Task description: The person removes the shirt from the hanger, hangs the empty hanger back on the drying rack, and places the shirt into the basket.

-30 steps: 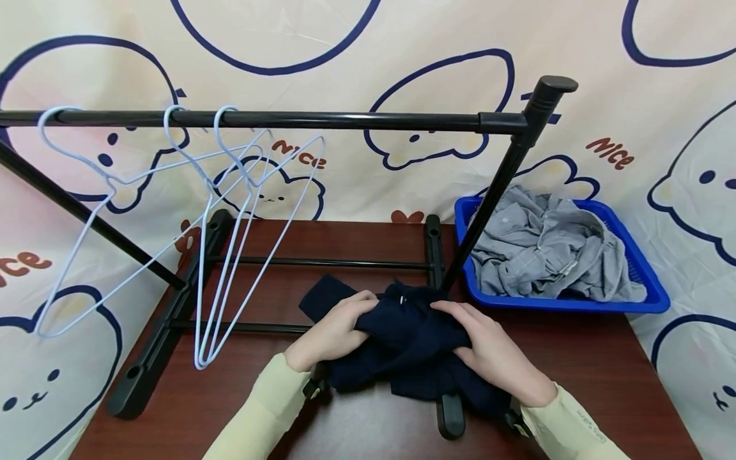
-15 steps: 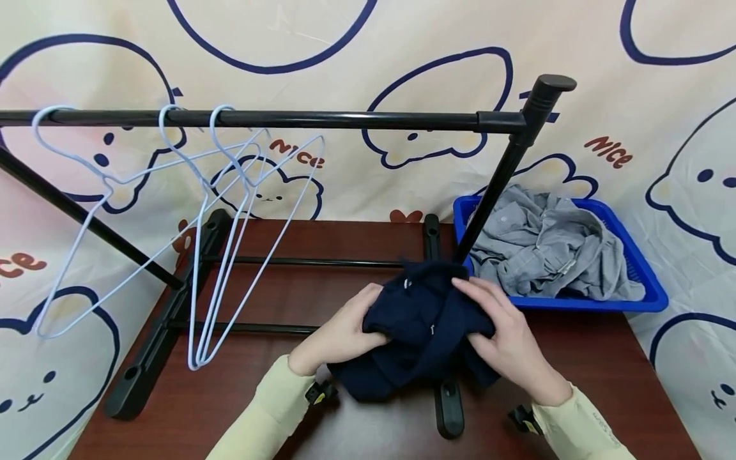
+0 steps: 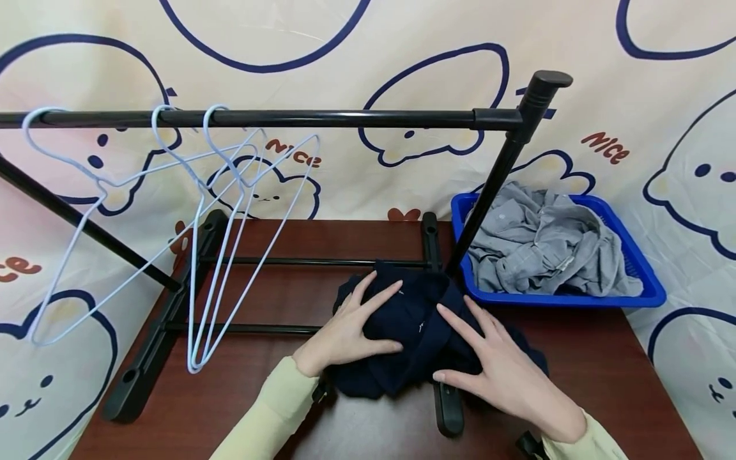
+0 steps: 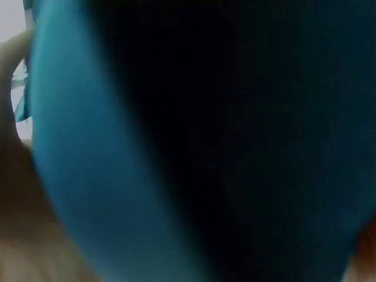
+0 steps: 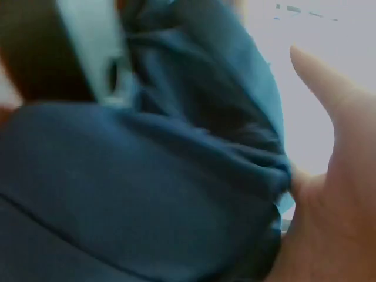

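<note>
A bunched dark navy garment [image 3: 414, 326] lies on the brown table, over the right foot of the black rack; its exact kind is hard to tell while crumpled. My left hand [image 3: 347, 326] rests on its left side with fingers spread. On the right side, my right hand [image 3: 494, 364] touches the cloth with straight, spread fingers, the thumb apart from the forefinger. The navy cloth [image 5: 147, 188] fills much of the right wrist view, beside the right hand [image 5: 335, 158]. Close blurred cloth [image 4: 235, 141] covers most of the left wrist view.
Light blue hangers [image 3: 201, 255] hang at the left of the black rack's top bar [image 3: 345, 119]. A blue basket [image 3: 650, 281] at the back right holds grey clothing [image 3: 552, 249]. The rack's right post [image 3: 489, 198] leans between garment and basket. A patterned curtain [image 3: 322, 38] stands behind.
The garment was gathered and lifted between both hands, moved slightly right, then set down flatter. My fingers have loosened and spread over it, and the right hand has shifted toward me.
</note>
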`<state>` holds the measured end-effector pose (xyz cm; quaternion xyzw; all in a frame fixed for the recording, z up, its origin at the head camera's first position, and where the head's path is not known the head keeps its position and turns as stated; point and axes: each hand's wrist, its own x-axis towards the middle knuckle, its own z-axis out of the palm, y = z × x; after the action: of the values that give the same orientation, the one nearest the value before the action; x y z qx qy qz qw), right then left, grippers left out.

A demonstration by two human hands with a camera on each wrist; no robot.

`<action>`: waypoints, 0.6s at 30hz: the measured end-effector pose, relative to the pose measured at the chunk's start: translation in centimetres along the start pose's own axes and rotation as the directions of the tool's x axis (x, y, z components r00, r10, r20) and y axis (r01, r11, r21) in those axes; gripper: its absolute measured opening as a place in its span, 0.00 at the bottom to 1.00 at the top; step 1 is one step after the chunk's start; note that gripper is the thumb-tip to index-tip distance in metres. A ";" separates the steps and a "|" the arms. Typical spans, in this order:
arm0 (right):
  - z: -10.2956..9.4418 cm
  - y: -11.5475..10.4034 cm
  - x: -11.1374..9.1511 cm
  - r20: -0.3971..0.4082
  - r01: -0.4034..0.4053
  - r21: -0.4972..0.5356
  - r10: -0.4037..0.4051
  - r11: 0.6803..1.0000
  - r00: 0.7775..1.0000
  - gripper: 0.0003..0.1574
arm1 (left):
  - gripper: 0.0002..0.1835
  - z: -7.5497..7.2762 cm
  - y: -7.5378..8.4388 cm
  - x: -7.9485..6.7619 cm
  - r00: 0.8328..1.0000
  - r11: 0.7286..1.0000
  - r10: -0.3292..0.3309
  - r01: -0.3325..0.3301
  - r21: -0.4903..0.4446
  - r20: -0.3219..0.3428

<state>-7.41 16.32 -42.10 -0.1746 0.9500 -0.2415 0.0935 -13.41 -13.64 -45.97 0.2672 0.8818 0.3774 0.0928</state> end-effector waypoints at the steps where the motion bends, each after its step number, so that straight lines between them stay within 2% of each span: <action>1: 0.3 0.3 0.3 0.032 -0.024 0.022 0.023 0.999 0.999 0.55 | 0.57 0.1 0.1 0.0 0.999 1.000 -0.028 0.028 0.009 0.025; 5: 1.8 1.8 1.7 0.119 -0.097 0.078 0.088 0.992 0.989 0.50 | 0.66 0.6 0.5 0.2 0.988 0.990 -0.121 0.113 0.083 0.094; 8: 2.4 2.2 2.6 0.127 -0.075 0.089 0.064 0.993 0.990 0.48 | 0.65 0.8 0.3 0.5 0.985 0.981 -0.140 0.124 0.151 0.100; 13: 2.9 2.1 3.5 0.105 0.001 0.087 -0.011 0.996 0.994 0.51 | 0.52 0.9 -0.1 0.9 0.993 0.982 -0.090 0.074 0.176 0.082; 18: 2.7 2.4 3.7 0.018 0.106 0.085 -0.108 0.991 0.994 0.54 | 0.41 1.0 -0.6 1.2 0.996 0.991 -0.009 -0.003 0.137 0.084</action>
<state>-10.80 15.78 -46.00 -0.2239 0.9271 -0.2839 0.0983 -14.28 -12.75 -47.04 0.2874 0.9012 0.3044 0.1121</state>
